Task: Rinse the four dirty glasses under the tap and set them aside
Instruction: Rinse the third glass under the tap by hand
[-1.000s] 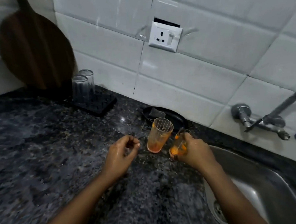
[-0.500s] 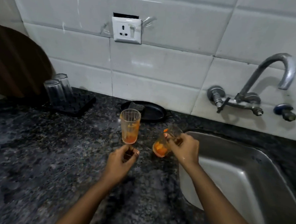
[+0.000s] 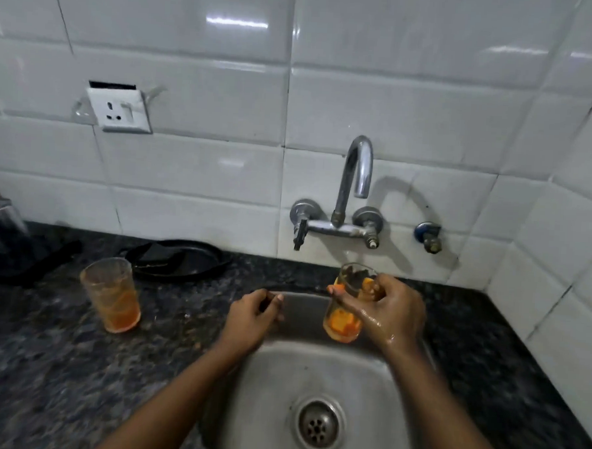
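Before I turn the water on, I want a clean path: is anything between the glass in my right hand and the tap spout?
Nothing visible. The right hand holds the dirty glass over the sink, below the tap spout, with open air between them. The left hand hangs off to the side.

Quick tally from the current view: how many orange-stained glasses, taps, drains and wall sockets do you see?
Orange-stained glasses: 2, one on the counter, one held in the right hand
Taps: 1
Drains: 1
Wall sockets: 1
Total: 5
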The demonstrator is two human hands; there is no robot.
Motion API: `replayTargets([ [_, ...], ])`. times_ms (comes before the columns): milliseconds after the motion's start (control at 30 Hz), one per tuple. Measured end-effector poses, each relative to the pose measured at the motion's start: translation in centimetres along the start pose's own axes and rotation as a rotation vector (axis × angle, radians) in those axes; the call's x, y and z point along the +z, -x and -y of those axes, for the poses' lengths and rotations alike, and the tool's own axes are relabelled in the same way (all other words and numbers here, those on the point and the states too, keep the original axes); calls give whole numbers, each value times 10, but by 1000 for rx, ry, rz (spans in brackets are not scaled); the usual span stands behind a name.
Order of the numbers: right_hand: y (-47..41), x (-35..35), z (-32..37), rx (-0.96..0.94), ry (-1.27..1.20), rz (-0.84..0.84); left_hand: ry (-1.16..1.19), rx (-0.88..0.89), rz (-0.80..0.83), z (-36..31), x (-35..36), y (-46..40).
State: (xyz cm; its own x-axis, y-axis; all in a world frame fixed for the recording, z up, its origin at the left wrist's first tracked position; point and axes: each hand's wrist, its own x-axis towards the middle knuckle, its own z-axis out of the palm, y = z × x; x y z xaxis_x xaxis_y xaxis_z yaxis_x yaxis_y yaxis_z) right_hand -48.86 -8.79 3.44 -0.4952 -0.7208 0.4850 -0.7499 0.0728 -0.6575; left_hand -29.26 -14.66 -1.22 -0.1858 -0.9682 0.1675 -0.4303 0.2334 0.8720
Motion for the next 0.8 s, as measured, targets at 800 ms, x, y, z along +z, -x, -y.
replayTargets([
  [800, -47, 37, -11, 241, -453, 279, 612, -592, 56, -52, 39, -126],
])
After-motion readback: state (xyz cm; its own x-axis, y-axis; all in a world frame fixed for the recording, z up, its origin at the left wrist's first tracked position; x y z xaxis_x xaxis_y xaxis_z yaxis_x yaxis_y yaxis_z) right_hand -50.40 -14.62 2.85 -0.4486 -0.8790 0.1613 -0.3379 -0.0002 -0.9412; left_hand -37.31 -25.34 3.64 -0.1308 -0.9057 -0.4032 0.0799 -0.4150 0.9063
